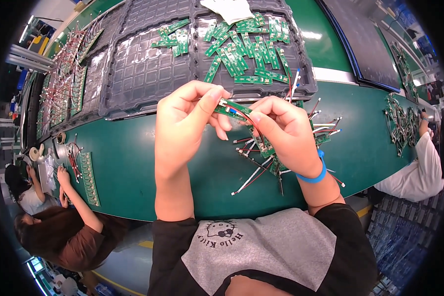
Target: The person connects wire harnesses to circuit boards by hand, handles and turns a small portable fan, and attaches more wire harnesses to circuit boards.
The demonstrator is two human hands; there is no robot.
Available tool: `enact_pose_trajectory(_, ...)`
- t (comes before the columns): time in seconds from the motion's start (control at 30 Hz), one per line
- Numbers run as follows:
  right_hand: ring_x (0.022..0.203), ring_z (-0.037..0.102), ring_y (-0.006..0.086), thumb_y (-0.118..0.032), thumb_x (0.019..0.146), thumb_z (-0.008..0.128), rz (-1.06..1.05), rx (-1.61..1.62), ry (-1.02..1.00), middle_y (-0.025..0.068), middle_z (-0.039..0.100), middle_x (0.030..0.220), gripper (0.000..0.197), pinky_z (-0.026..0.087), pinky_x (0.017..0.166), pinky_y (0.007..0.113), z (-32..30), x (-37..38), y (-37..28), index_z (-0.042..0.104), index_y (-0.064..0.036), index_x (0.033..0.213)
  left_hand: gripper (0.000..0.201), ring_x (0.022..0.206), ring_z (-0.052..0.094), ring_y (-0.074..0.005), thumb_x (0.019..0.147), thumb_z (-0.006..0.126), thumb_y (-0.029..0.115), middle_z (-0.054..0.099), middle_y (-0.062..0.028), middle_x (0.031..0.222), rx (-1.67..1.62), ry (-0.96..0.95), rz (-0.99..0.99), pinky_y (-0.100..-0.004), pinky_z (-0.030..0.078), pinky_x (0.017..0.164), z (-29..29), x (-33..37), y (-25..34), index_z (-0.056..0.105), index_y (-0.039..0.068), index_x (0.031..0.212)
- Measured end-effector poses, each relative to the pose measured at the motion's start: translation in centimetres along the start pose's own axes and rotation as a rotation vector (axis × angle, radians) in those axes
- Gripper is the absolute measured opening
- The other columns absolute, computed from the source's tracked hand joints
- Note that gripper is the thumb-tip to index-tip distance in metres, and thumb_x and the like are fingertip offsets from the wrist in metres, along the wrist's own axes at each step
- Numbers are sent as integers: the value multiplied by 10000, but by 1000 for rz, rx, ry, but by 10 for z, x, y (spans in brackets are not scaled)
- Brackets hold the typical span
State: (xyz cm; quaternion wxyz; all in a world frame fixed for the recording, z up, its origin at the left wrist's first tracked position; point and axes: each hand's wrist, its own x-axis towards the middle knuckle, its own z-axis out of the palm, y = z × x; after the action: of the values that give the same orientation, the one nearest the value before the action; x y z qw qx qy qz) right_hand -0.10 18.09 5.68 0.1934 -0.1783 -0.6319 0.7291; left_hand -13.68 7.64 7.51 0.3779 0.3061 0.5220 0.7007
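Note:
Between my two hands, above the green table, is a narrow green circuit board [239,112] with a blue part and red and black wires. My left hand [185,116] pinches its left end between thumb and forefinger. My right hand [286,130] grips the right end, where the wires run under the thumb. A blue band circles my right wrist. Beneath and around that hand lies a pile of boards with wire leads [261,148], partly hidden by it. Beyond both hands, loose green boards [237,52] lie in a black plastic tray [128,74].
White crumpled material [229,9] rests on the tray's far side. Wired boards [66,79] stand at left; a board panel [89,180] lies nearer. A dark flat panel [362,44] and another wired pile [400,123] are at right. Other people sit along both sides.

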Motion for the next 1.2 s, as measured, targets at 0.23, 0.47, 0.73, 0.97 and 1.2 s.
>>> enact_pose_trajectory(0.23, 646, 450, 20, -77, 827, 531, -3, 3, 7, -7, 528, 738, 90, 376, 541, 170, 0, -1, 0, 536, 12, 816, 180, 542, 552, -118, 861, 488, 104, 563, -93, 659, 6, -6, -20, -216, 458, 458, 0, 0, -2, 540, -68, 849)
enact_pose_trajectory(0.47, 647, 449, 18, -71, 825, 532, 2, 9, 25, -12, 526, 735, 85, 375, 536, 171, 0, 6, -2, 538, 13, 813, 176, 545, 553, -117, 863, 482, 98, 566, -89, 659, 22, -6, -8, -213, 459, 469, 0, 6, 0, 541, -68, 855)
enact_pose_trajectory(0.73, 639, 448, 47, -69, 835, 510, -63, -132, 87, 11, 526, 746, 90, 360, 551, 183, 1, 3, -5, 545, 12, 816, 185, 618, 494, -25, 769, 603, 70, 542, 0, 755, 219, -69, 86, -167, 399, 519, -6, 3, -8, 558, 14, 939)
enact_pose_trajectory(0.97, 617, 449, 61, -42, 828, 498, -90, -102, 73, 37, 536, 776, 87, 361, 552, 185, 0, -3, -4, 528, 25, 781, 166, 579, 431, -30, 804, 534, 87, 491, 5, 663, 375, -97, 99, -204, 349, 498, 6, -7, -5, 470, 31, 946)
enact_pose_trajectory(1.2, 621, 435, 55, -40, 829, 495, -95, -180, 104, 33, 530, 770, 91, 356, 558, 188, 4, -1, -5, 527, 26, 775, 142, 440, 449, -88, 778, 511, 46, 455, -50, 525, 462, -67, 255, -246, 328, 409, 13, -6, -12, 419, 22, 884)
